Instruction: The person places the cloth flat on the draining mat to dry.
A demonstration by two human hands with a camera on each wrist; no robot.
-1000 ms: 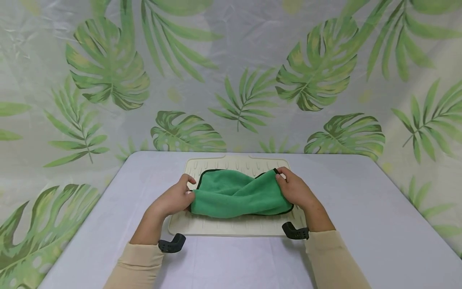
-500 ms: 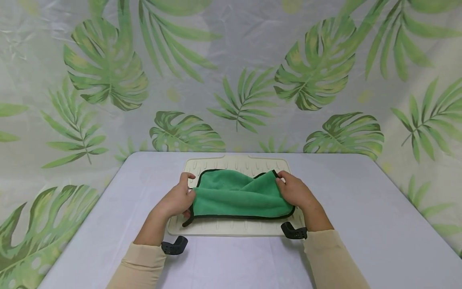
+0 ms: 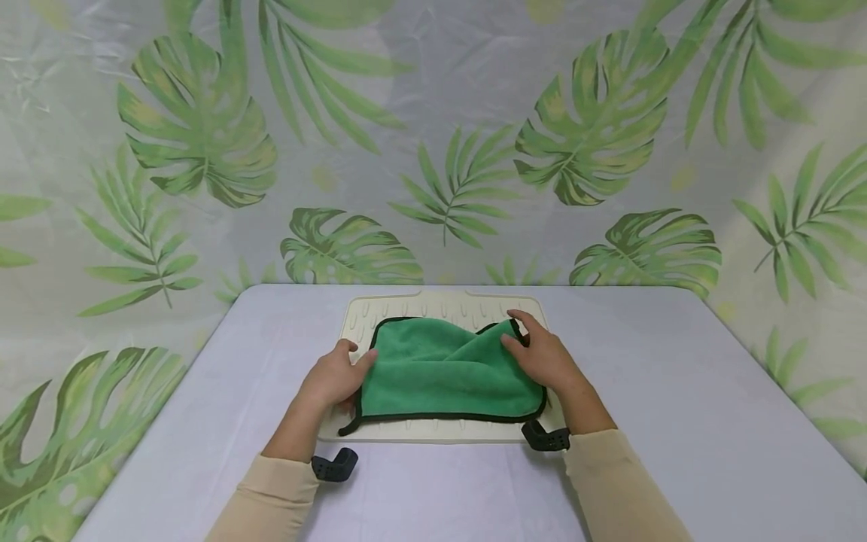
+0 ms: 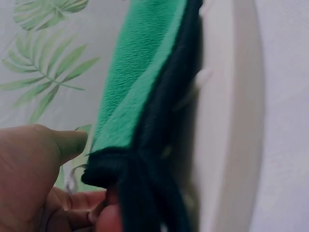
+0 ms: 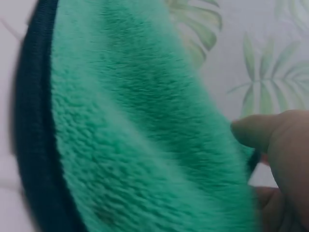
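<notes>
A green microfiber cloth (image 3: 447,380) with black edging lies over a cream ribbed mat (image 3: 433,430), creased across its middle. At its left edge is my left hand (image 3: 336,375), thumb over the green side. In the left wrist view, fingertips (image 4: 110,220) show beneath the black edging. My right hand (image 3: 544,354) is at the upper right corner, thumb on the cloth and index finger stretched past the corner. In the right wrist view the thumb (image 5: 251,130) overlaps the cloth's edge, with other fingers partly hidden behind it. A black strap loop (image 3: 351,426) sticks out at the lower left corner.
The mat lies on a white table (image 3: 650,376). Behind it hangs a leaf-patterned curtain (image 3: 467,98). Black wrist devices (image 3: 335,465) sit by both sleeves, near the mat's front edge.
The cloth's front edge has come down and spread toward me, uncovering its black border and loop. Both hands have shifted inward, and the right index finger has lifted off the corner.
</notes>
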